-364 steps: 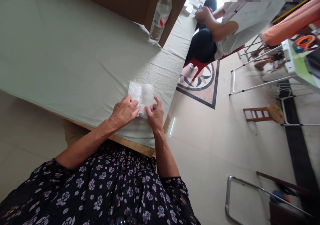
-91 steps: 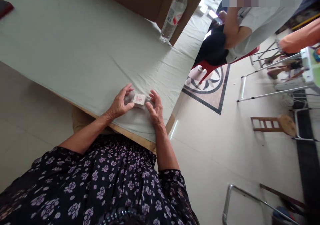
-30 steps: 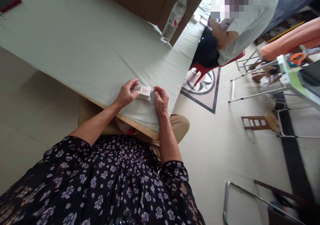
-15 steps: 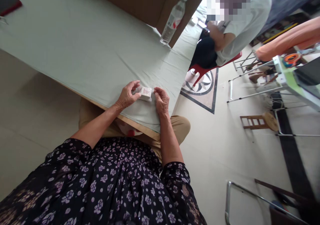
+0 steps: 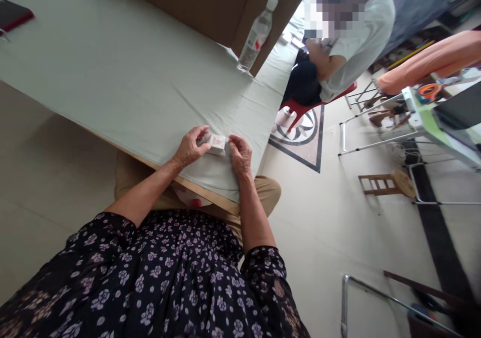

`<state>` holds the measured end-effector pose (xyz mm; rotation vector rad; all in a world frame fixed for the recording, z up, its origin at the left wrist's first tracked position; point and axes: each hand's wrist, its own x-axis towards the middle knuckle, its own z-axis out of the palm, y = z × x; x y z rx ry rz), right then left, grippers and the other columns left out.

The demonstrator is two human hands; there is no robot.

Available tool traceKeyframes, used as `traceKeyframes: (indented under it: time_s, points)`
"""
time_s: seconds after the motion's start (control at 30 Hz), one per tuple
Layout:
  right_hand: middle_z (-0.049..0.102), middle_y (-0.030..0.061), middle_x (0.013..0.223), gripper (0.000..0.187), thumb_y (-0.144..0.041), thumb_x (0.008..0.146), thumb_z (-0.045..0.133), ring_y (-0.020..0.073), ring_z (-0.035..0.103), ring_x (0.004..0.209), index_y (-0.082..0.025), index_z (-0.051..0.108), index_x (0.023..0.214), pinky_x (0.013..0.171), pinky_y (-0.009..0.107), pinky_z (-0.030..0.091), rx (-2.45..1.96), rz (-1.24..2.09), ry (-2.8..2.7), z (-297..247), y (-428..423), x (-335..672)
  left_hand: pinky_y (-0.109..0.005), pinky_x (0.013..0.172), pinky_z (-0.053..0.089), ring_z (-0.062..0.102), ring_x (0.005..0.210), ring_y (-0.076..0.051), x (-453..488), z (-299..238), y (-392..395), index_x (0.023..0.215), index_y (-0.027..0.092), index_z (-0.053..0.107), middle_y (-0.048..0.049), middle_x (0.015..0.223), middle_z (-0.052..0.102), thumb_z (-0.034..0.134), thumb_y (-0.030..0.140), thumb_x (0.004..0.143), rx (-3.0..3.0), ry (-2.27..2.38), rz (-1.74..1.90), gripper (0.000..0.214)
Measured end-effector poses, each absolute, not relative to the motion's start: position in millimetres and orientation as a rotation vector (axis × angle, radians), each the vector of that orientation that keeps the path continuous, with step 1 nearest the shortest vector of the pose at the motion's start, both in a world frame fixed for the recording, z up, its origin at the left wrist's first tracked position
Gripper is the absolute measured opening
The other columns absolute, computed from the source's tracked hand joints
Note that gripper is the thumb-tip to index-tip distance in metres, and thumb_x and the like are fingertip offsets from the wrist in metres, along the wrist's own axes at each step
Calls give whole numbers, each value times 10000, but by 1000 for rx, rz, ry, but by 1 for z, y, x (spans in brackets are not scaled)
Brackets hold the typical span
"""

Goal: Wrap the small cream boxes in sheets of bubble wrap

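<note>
A small whitish box (image 5: 217,144) with reddish print on top lies on the pale green cloth near the table's corner. It has a shiny look, like clear wrapping. My left hand (image 5: 192,146) curves round the box's left end, thumb on the near side and fingers on the far side. Just off the right end, my right hand (image 5: 240,153) has thumb and forefinger pinched together. Whether a bit of wrapping is between those fingertips is too small to make out.
A clear water bottle (image 5: 257,36) stands beside a large brown carton (image 5: 195,7). A dark, red-edged item (image 5: 15,14) lies far left. Someone in a white top (image 5: 370,39) sits on a red chair (image 5: 296,112) beyond. A wooden stool (image 5: 391,183) is to the right.
The view has shifted slightly. Both hands keep nearly the same places around the box, and the right fingertips stay pinched by its right end.
</note>
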<state>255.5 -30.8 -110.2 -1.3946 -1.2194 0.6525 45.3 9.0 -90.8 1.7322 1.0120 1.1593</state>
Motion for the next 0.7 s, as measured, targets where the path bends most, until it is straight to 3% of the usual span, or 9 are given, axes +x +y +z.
traceKeyframes:
  time_s: [0.23, 0.47, 0.7]
  points:
    - [794, 87, 1233, 193, -406, 937, 662, 246, 716, 1197, -266, 764, 1021, 923, 398, 593, -1350, 485, -1395, -77, -41, 258, -445, 1046, 601, 730, 1132, -270, 46, -89, 10, 1288, 146, 668, -142, 1243, 750, 690, 302, 736, 1739, 1004, 1142, 574]
    - [794, 51, 1225, 120, -278, 971, 701, 247, 695, 1158, -290, 817, 999, 1075, 467, 524, -1426, 307, -1974, -40, -34, 258, -429, 1023, 600, 722, 1076, -246, 45, -89, 7, 1257, 178, 684, -106, 1201, 745, 689, 284, 754, 1792, 1038, 1119, 514]
    - [770, 67, 1312, 157, -287, 1022, 652, 297, 623, 1236, -280, 801, 976, 1046, 503, 460, -1461, 103, -2265, -29, -30, 251, -398, 998, 594, 707, 1041, -230, 44, -85, 3, 1269, 169, 689, -101, 1160, 728, 687, 278, 783, 1832, 1032, 1097, 498]
